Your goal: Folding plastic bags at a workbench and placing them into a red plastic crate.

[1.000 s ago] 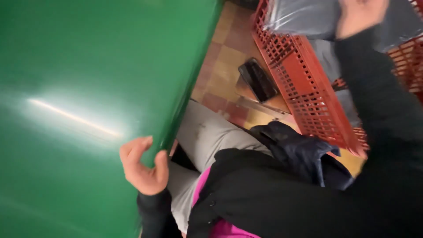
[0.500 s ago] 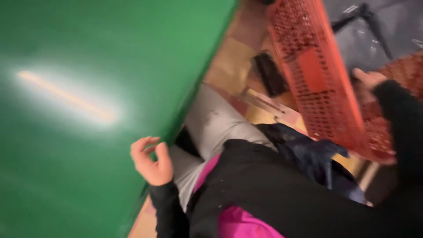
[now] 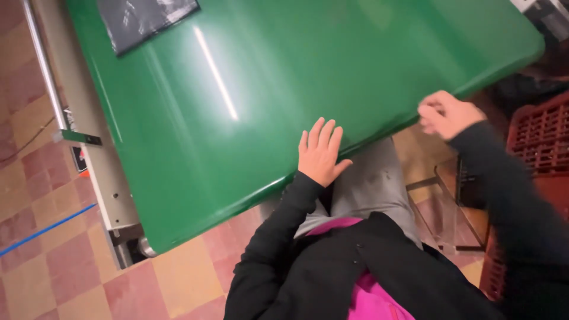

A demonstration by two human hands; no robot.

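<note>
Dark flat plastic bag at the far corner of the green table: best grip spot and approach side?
Take the dark flat plastic bag by its near corner, coming low from the seated person's side. It lies flat on the glossy green table, so only an edge offers a pinch, probably after lifting or sliding it. The left hand lies open on the table's near edge; the right hand, loosely curled, looks empty.

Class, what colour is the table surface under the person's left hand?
Glossy green table, with the left hand flat on its edge; the head view shows it best.

Bright overhead light; glare streak on green table (image 3: 249,89); right hand (image 3: 447,114) motion-blurred.
</note>
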